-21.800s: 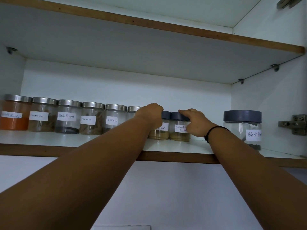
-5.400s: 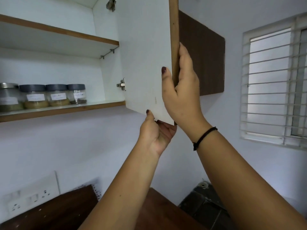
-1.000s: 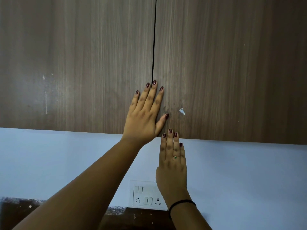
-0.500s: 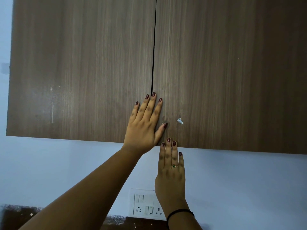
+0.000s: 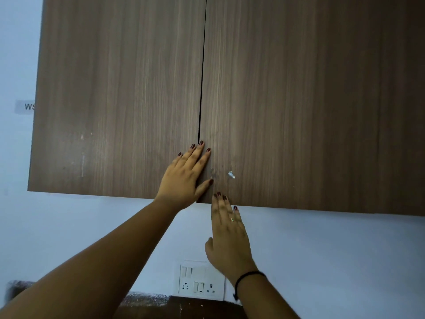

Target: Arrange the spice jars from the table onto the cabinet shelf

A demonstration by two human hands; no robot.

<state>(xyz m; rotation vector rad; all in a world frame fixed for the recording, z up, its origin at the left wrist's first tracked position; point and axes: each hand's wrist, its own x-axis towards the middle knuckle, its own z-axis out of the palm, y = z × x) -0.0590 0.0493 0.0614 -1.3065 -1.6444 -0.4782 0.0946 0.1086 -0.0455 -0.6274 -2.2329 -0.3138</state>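
Both brown wood-grain cabinet doors are closed, the left door [image 5: 119, 100] and the right door [image 5: 310, 100] meeting at a thin dark gap. The spice jars and the shelf are hidden behind them. My left hand [image 5: 186, 176] lies flat with straight fingers across the bottom of the gap, pressing on both doors. My right hand [image 5: 227, 233] is below it, fingers straight, its fingertips reaching the lower edge of the right door. A black band circles my right wrist.
Below the cabinet is a pale blue wall with a white switch and socket plate [image 5: 201, 282]. A dark wooden surface [image 5: 174, 309] shows along the bottom edge. A small paper label [image 5: 25, 107] sticks to the wall left of the cabinet.
The view has tilted up slightly, so the cabinet sits lower in frame. My right hand has slid down and a little right along the door's lower edge. My left hand still presses the doors.
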